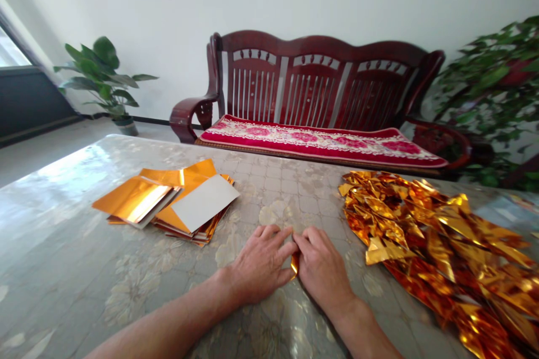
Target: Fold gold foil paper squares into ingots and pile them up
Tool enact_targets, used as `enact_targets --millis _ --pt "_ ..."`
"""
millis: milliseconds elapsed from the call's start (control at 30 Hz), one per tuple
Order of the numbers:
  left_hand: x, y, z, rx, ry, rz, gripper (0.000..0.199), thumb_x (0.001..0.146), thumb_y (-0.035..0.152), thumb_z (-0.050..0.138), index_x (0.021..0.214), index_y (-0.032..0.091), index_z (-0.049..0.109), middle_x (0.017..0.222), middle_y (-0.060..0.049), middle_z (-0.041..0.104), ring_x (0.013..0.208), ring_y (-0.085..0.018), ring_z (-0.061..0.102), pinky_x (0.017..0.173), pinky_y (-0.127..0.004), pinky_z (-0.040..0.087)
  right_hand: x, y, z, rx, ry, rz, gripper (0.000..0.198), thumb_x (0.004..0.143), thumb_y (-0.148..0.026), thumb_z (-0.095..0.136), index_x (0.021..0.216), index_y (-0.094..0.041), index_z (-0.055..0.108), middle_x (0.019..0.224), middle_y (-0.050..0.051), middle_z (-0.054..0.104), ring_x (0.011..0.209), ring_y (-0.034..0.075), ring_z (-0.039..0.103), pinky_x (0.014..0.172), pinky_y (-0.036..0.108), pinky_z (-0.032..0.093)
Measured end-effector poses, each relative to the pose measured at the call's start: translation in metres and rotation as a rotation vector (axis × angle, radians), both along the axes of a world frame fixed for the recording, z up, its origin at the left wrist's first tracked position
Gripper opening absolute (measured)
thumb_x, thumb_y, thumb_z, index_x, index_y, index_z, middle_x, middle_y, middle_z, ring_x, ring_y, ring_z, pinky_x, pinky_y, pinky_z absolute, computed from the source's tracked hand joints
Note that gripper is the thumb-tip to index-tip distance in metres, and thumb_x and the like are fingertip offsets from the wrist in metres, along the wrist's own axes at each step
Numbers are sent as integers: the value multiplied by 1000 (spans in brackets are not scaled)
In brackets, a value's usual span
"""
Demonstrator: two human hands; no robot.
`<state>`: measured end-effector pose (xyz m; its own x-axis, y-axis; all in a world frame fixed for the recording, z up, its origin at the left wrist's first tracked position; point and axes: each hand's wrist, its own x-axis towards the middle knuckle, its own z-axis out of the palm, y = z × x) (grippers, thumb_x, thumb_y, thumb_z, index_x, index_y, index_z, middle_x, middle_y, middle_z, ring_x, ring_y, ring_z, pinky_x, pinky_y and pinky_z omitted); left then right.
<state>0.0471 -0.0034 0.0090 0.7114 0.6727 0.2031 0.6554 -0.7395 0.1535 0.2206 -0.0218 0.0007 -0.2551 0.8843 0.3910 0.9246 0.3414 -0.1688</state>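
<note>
On the patterned table (168, 275), a loose stack of gold sheets (135, 196) is lying to the left of our hands, with one white-faced sheet (206, 202) resting on top. To the right, a heap of folded gold pieces (391, 213) is spreading over the tabletop, and a clear bluish item (503, 213), too blurred for us to name, is lying beside it. Beyond the table, a dark red bench (311, 45) is bearing a red floral cover (303, 137), while a potted plant (101, 76) and a leafy plant (497, 67) are flanking it. Between stack and heap, our left hand (264, 262) and right hand (322, 262) are meeting, both pinching a narrow gold strip (294, 266) and partly hiding it. We are counting two hands, one strip, two plants, one bench with three back panels and one cover; the stacked sheets and heaped pieces are overlapping too much for counting
</note>
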Motion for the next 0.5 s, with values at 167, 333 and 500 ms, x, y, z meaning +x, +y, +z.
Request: enact_targets --millis 167,333,500 --pt "0 0 -1 21 12 -3 41 91 43 59 127 25 52 147 -3 46 122 -27 45 104 -43 39 1 -2 -3 11 -6 1 21 86 -5 58 100 -18 69 87 4 61 86 20 53 76 30 41" --pt "1 0 -4 27 5 -2 43 91 42 60 129 25 51 147 -3 47 123 -27 45 104 -44 38 2 -3 -1 11 5 5 20 89 -8 58 102 -19 69 86 4 63 85 20 53 76 31 40" --pt "1 0 -4 30 2 4 40 93 43 57 128 25 52 146 -3 48 123 -27 45 103 -44 38 2 -3 0 -3 10 1 16 90 -9 58 95 -20 69 85 3 62 85 20 53 76 30 40"
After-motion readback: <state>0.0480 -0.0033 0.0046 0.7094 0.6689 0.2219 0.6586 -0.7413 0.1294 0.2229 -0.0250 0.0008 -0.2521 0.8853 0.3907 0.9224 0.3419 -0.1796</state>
